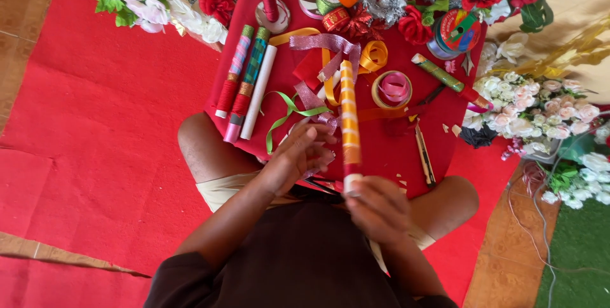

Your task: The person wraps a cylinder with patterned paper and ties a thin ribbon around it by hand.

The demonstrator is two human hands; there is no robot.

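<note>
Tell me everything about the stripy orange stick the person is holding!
The stick is a long thin rod wound with shiny orange and pale ribbon in spiral bands, white at its near end. It points away from the person over the red cloth. The right hand grips its near end; the left hand is beside it, fingers spread.

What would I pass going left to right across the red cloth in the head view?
Three wrapped sticks → green ribbon → orange-striped stick held in the right hand → ribbon spool → craft knife → white flowers.
</note>
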